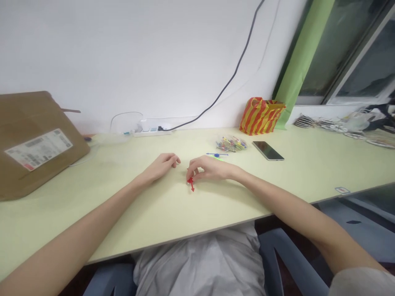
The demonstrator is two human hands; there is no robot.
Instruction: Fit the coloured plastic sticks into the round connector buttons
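My right hand [207, 167] is over the middle of the table, its thumb and fingers pinching a small red arrow spinner [191, 184]. The red pointer tip sticks out below the fingertips, toward the near edge, while the rest is hidden by the fingers. To the left, my left hand [166, 163] rests on the table with loosely bent fingers and nothing in it. Just beyond the right hand lies a blue arrow spinner [217, 155], with a bright green piece [219, 158] partly hidden under it. Behind these is a clear bag of colourful small parts [231, 144].
A phone [268, 151] and a red-and-yellow striped bag [261, 116] are at the back right. A large cardboard box [40, 144] stands at the left. Against the wall, a power strip [151, 130] has a black cable [226, 84] plugged in. Striped items [330, 124] lie far right.
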